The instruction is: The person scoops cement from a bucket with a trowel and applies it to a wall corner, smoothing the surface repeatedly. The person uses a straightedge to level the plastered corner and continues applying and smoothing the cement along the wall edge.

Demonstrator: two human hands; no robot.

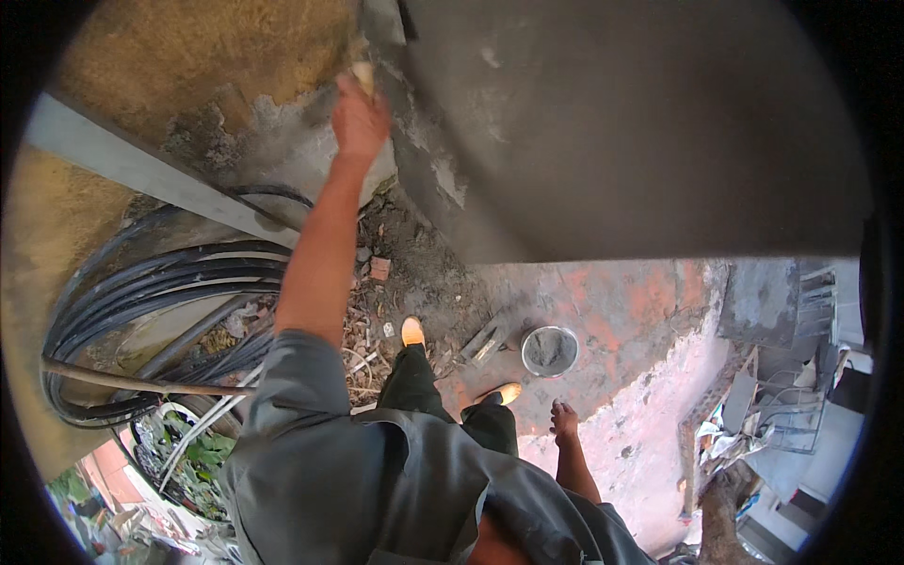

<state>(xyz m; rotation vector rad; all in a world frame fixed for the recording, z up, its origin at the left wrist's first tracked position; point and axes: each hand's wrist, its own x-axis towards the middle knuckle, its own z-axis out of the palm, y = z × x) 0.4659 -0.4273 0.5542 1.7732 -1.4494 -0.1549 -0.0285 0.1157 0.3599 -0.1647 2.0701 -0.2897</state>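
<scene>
Head view, looking down from above: the person's left hand [361, 118] is reaching up and forward to the corner where a yellowish, patchy wall [188, 56] is meeting a smooth grey plastered wall [612, 122]. Its fingers are curling shut around a pale wooden handle [363, 75], which is sticking up out of the top of the fist and touching the wall corner; the working end of the tool is hidden, so what kind it is cannot be told. The right hand [563, 421] is hanging low beside the person's leg, well apart from the wall, with its fingers loosely spread and holding nothing. On the reddish concrete floor [640, 311], a round metal bowl of grey mortar [550, 351] is sitting just beyond the right hand, and a trowel [485, 341] is lying just beside the bowl. The person's feet in orange shoes [412, 331] are standing near the trowel. To the left, black cables [160, 282] are coiling along the base of the yellowish wall
</scene>
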